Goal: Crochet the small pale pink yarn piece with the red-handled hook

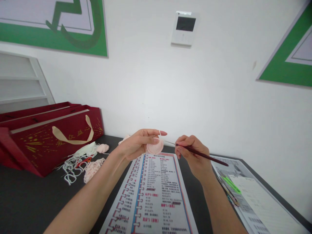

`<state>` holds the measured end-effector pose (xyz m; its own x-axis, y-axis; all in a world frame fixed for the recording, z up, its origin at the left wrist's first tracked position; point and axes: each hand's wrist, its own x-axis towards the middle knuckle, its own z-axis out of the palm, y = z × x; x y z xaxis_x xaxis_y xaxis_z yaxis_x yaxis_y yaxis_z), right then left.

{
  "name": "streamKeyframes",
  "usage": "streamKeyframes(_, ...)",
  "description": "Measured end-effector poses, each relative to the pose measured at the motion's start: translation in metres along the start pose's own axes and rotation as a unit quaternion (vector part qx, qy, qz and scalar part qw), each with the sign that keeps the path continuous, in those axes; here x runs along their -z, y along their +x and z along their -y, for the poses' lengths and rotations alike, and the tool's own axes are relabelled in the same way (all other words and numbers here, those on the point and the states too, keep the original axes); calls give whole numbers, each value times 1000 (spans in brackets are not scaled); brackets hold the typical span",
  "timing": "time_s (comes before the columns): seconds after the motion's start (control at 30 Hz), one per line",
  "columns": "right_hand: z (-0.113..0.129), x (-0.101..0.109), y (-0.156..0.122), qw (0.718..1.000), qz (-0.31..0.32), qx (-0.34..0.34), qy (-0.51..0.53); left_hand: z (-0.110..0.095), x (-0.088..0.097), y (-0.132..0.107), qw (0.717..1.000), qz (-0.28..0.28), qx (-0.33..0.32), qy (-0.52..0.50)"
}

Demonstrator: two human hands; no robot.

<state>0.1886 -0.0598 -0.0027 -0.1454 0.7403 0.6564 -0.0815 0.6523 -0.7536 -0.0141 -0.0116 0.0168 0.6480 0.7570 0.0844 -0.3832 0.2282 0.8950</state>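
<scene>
My left hand pinches a small round pink crochet piece between thumb and fingers, with pink yarn looped over the raised index finger. My right hand is closed around a dark red crochet hook, whose thin metal tip points left into the edge of the pink piece. Both hands hover above a printed instruction sheet lying on the dark table.
Dark red gift bags with cream ribbon handles stand at the left. Loose white and pink yarn lies beside them. At the right lie more printed papers with green tools on them. A white wall rises behind the table.
</scene>
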Motion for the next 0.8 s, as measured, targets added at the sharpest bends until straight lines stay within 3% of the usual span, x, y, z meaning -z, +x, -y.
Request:
streamKeyframes(0.17,3,5,3,998,23,-32,55,-3,6,-2,999,31,33,22)
streamKeyframes(0.3,5,2,7,982,21,-93,163,-3,5,-2,998,51,30,35)
streamKeyframes(0.4,4,-5,9,957,4,-149,248,1,-1,0,997,39,-4,68)
streamKeyframes(0.47,1,-11,10,945,-5,-166,283,6,-6,3,993,5,-62,104)
streamKeyframes(0.53,-1,-17,9,946,-20,-158,284,12,-11,6,982,-27,-129,134)
streamKeyframes(0.6,-2,-22,9,955,-44,-134,260,16,-15,8,977,-33,-157,139)
streamKeyframes(0.7,-2,-25,8,963,-84,-105,234,19,-17,10,980,-32,-148,125)
streamKeyframes(0.8,-2,-21,7,967,-78,-104,219,19,-17,9,982,-45,-139,118)
